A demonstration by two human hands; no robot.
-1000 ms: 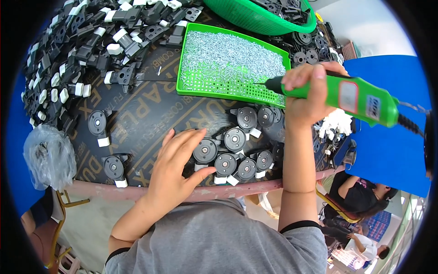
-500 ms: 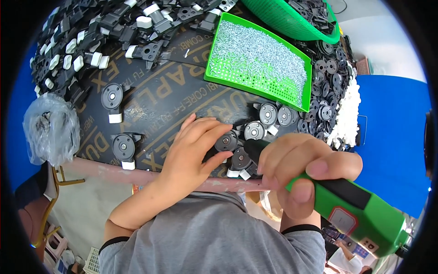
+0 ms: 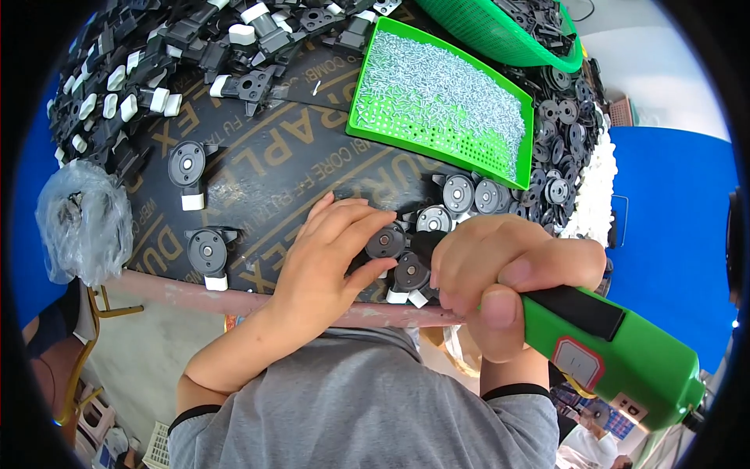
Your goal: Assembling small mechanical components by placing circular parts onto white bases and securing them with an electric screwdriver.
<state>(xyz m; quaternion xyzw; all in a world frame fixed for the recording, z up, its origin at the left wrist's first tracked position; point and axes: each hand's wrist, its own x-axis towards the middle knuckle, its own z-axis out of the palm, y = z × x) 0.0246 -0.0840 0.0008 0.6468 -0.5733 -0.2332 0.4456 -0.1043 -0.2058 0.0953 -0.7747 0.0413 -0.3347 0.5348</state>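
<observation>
My right hand (image 3: 512, 273) is wrapped round a green power screwdriver (image 3: 617, 356) with a black grip pad. Its black nose points left, toward a black round wheel part (image 3: 386, 241) near the table's front edge; its tip is hidden by my hand and the parts. With thumb and fingers, my left hand (image 3: 324, 250) grips that wheel part from its left side. Close around it lie several similar wheel assemblies (image 3: 411, 271) with white tabs. Two more, an upper wheel assembly (image 3: 187, 164) and a lower wheel assembly (image 3: 208, 252), lie to the left of my left hand.
A green tray (image 3: 422, 150) of small silvery screws lies beyond my hands. Black brackets with white ends (image 3: 250, 86) are heaped at far left. A green basket (image 3: 476, 35), loose black wheels (image 3: 556, 190) and small white pieces (image 3: 586, 203) fill the right side. A plastic bag (image 3: 86, 223) sits left.
My right hand and the screwdriver have shifted slightly left and up, the screwdriver's body tilting a little. My left hand keeps its hold on the wheel part.
</observation>
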